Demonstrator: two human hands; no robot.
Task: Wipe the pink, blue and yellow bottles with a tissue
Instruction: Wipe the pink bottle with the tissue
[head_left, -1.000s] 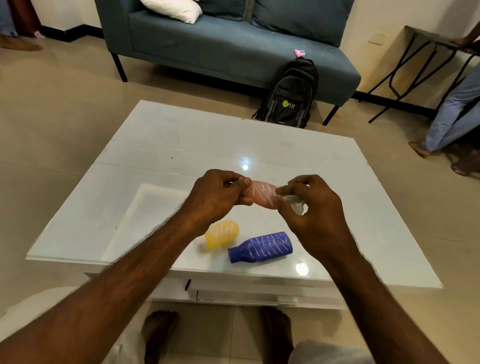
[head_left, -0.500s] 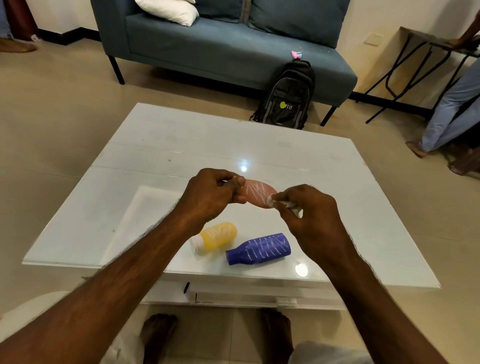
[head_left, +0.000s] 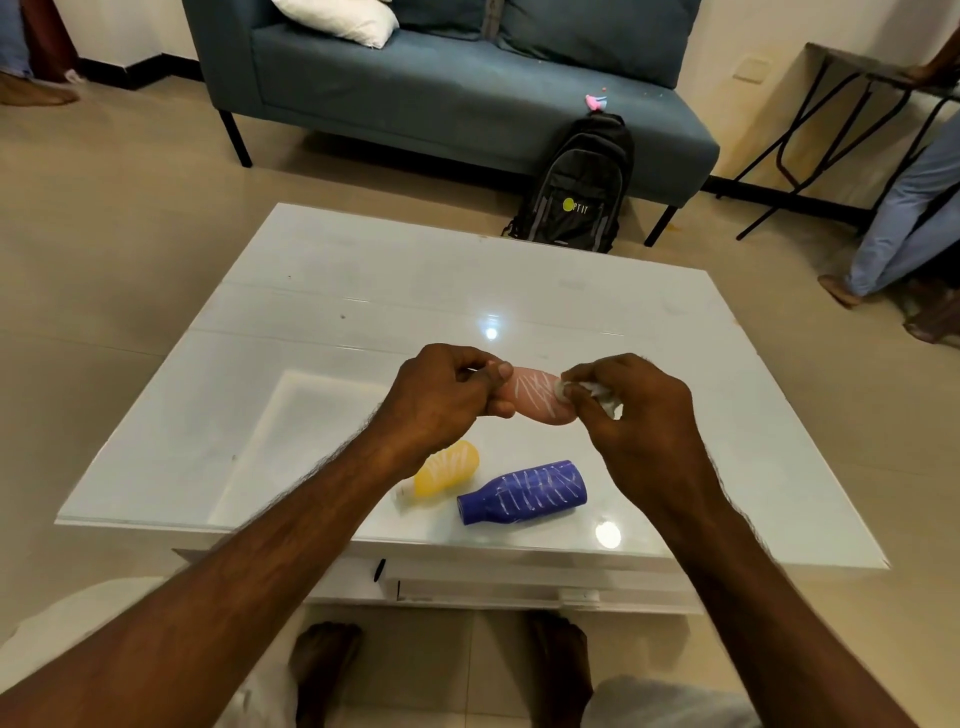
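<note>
Pink bottle (head_left: 537, 397) spans between left hand (head_left: 441, 400) and right hand (head_left: 636, 415).

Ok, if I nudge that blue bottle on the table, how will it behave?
The blue bottle lies on its side on the glossy table, so it would probably roll. It looks plastic, likely light and stiff.

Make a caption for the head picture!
Left hand holds the pink bottle, right hand presses a tissue on it; yellow bottle, blue bottle lie nearby.
</note>
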